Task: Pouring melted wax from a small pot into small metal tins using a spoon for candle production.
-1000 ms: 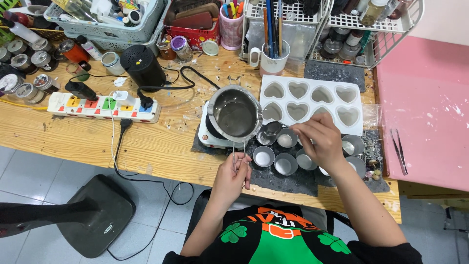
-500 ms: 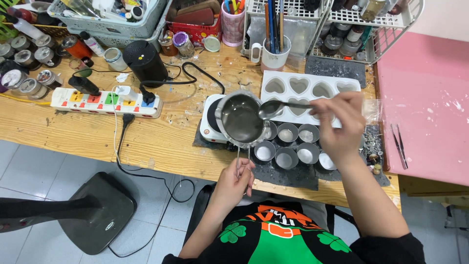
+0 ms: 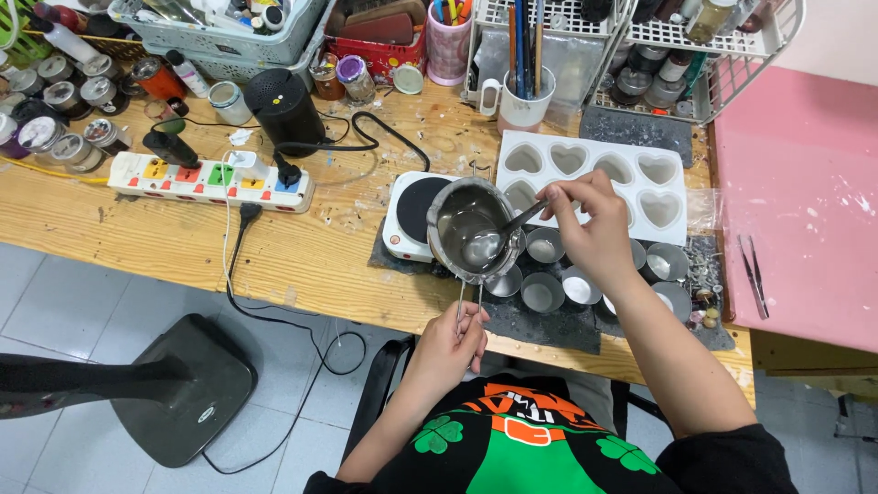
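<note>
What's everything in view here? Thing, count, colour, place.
melting pot: 1, silver, held above the small tins
spoon: 1, metal, bowl inside the pot
hot plate: 1, white with a dark disc, left of the pot
small tins: several, silver, on the dark mat at the near edge
heart mould: 1, white, behind the tins
power strip: 1, white with coloured switches, table left
mug of brushes: 1, white, table back
tweezers: 1, metal, on the pink surface
left hand: grips the pot's handle
right hand: holds the spoon
</note>
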